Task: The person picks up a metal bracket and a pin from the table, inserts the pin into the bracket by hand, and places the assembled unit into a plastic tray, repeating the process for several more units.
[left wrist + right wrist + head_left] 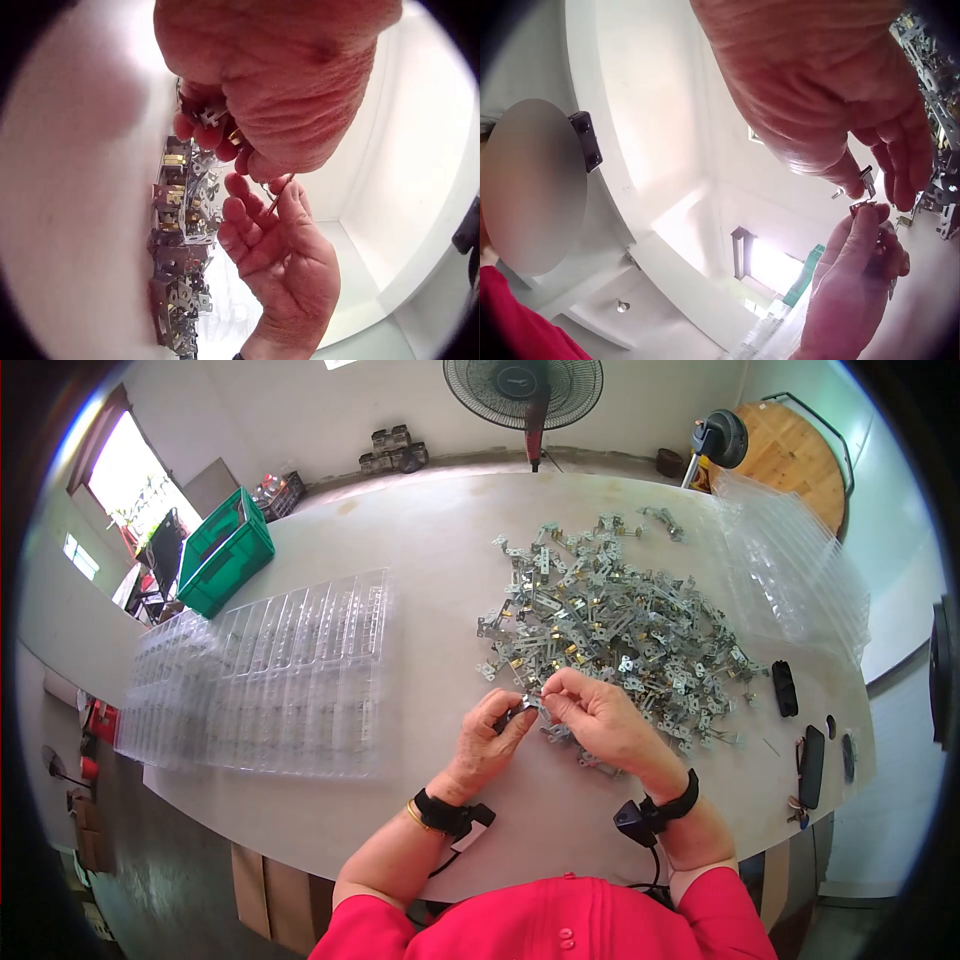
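Note:
Both hands meet at the near left edge of a heap of small metal brackets (620,620), some with brass-coloured parts. My left hand (482,742) grips a small silver metal bracket (529,703) between thumb and fingers. More metal shows inside its curled fingers in the left wrist view, a silver clip (212,115) among them. My right hand (607,722) pinches a thin metal piece (867,181) between thumb and forefinger, right at the left hand's fingertips. In the left wrist view this piece (279,196) appears edge-on.
Clear plastic compartment trays (300,670) lie at the left of the table, beside a green crate (228,555). Clear plastic sheets or trays (790,560) are at the back right. A black case (785,689), a dark phone-like object (811,766) and keys (798,815) lie at the right.

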Demonstrator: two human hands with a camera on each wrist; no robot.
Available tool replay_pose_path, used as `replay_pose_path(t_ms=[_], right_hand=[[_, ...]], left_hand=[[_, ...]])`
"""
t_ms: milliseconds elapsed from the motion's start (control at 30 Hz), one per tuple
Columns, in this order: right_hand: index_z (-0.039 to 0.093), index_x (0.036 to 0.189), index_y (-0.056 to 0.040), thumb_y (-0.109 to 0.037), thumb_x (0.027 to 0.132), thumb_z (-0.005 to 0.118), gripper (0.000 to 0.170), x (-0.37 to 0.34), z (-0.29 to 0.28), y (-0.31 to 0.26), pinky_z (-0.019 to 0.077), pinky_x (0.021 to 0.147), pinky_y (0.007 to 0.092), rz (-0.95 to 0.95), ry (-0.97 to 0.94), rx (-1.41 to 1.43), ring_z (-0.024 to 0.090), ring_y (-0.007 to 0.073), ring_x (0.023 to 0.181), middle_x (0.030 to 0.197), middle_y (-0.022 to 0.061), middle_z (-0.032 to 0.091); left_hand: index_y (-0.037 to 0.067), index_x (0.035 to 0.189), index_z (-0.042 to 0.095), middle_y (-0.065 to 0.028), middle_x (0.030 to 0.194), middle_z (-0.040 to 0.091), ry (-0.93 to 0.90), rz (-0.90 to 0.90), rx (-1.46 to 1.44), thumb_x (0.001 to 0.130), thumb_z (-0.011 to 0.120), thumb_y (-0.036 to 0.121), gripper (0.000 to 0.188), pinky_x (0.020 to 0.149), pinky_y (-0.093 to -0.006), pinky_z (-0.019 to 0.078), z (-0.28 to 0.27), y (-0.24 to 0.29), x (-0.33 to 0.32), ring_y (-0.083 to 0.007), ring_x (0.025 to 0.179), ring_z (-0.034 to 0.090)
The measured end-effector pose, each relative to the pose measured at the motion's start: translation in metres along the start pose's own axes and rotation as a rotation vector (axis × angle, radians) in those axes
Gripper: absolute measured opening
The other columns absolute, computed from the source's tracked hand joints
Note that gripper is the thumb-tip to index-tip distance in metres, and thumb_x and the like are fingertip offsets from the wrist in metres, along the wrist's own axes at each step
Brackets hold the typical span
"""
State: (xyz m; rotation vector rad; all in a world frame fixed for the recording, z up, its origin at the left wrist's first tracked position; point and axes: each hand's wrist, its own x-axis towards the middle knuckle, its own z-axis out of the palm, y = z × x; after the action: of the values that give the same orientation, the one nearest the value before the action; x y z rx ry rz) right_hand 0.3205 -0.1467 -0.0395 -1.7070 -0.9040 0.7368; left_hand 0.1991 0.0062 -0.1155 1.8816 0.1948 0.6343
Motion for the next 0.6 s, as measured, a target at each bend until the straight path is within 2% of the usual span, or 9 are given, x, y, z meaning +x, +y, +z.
replay_pose_path(t_ms=[33,100,233,333,400,433,500,533,600], right_hand=[[0.062,0.101,-0.0040,-0.016,0.099,0.059,0.013,0.000,0.000,-0.002,0.0469,0.066,0.0302,-0.001,-0.001,0.000,0.057,0.0151,0.069,0.076,0.0056,0.060],[0.060,0.100,-0.0031,-0.013,0.101,0.057,0.010,0.000,0.001,-0.006,0.0477,0.070,0.0237,0.022,-0.050,-0.077,0.057,0.0067,0.077,0.082,0.0001,0.062],[0.059,0.098,-0.0011,-0.011,0.101,0.056,0.010,0.001,0.000,-0.003,0.0476,0.070,0.0232,0.005,-0.018,-0.027,0.058,0.0072,0.076,0.081,0.0004,0.061],[0.059,0.097,0.0000,-0.010,0.102,0.056,0.011,0.002,-0.001,-0.002,0.0482,0.070,0.0236,-0.018,-0.003,-0.084,0.058,0.0077,0.076,0.081,0.0009,0.061],[0.059,0.094,-0.0005,-0.010,0.098,0.058,0.010,0.003,-0.002,0.000,0.0472,0.062,0.0296,-0.063,0.070,-0.070,0.057,0.0126,0.066,0.073,0.0062,0.061],[0.059,0.094,-0.0005,-0.010,0.098,0.058,0.010,0.004,-0.003,0.000,0.0472,0.062,0.0296,-0.062,0.072,-0.072,0.057,0.0126,0.066,0.073,0.0062,0.061],[0.058,0.094,-0.0007,-0.009,0.098,0.058,0.009,0.005,-0.006,-0.002,0.0472,0.062,0.0287,-0.092,0.130,-0.007,0.056,0.0113,0.066,0.073,0.0053,0.061],[0.058,0.094,-0.0007,-0.009,0.098,0.058,0.009,0.005,-0.008,-0.004,0.0472,0.062,0.0287,-0.089,0.134,-0.009,0.056,0.0113,0.066,0.073,0.0053,0.061],[0.058,0.100,-0.0009,-0.009,0.102,0.055,0.009,0.004,-0.012,-0.009,0.0504,0.071,0.0248,-0.024,0.116,-0.012,0.058,0.0076,0.075,0.083,0.0001,0.059]], left_hand=[[0.002,0.096,0.063,0.0000,0.078,0.050,0.001,0.000,0.001,0.091,0.073,0.011,0.014,0.062,-0.0262,0.0391,0.000,0.001,0.000,-0.0097,0.070,0.045],[0.003,0.096,0.063,-0.0001,0.078,0.050,-0.007,0.005,0.026,0.091,0.073,0.011,0.014,0.062,-0.0266,0.0392,0.000,0.004,-0.001,-0.0107,0.070,0.045],[0.003,0.098,0.064,-0.0008,0.079,0.050,-0.028,-0.012,0.002,0.090,0.075,0.014,0.017,0.063,-0.0273,0.0399,-0.002,0.010,0.000,-0.0115,0.071,0.045],[0.002,0.105,0.064,-0.0017,0.084,0.053,-0.096,-0.024,-0.032,0.092,0.071,0.017,0.020,0.072,-0.0267,0.0430,-0.005,0.014,0.000,-0.0114,0.078,0.050],[0.000,0.112,0.063,-0.0025,0.093,0.059,-0.086,-0.003,-0.156,0.097,0.064,0.020,0.026,0.083,-0.0271,0.0448,-0.004,0.009,-0.001,-0.0121,0.087,0.056],[0.000,0.112,0.063,-0.0025,0.093,0.059,-0.086,-0.003,-0.158,0.097,0.064,0.020,0.026,0.083,-0.0271,0.0448,-0.005,0.008,-0.001,-0.0121,0.087,0.056],[-0.002,0.118,0.062,-0.0031,0.101,0.063,-0.171,-0.269,-0.466,0.099,0.057,0.021,0.030,0.090,-0.0295,0.0451,-0.009,0.007,-0.002,-0.0133,0.093,0.058],[-0.002,0.118,0.062,-0.0031,0.101,0.063,-0.176,-0.269,-0.470,0.099,0.057,0.021,0.030,0.090,-0.0295,0.0451,-0.011,0.007,-0.002,-0.0133,0.093,0.058],[-0.002,0.120,0.061,-0.0032,0.102,0.064,-0.277,-0.307,-0.522,0.101,0.055,0.024,0.032,0.089,-0.0302,0.0467,-0.012,0.007,0.000,-0.0130,0.092,0.058]])
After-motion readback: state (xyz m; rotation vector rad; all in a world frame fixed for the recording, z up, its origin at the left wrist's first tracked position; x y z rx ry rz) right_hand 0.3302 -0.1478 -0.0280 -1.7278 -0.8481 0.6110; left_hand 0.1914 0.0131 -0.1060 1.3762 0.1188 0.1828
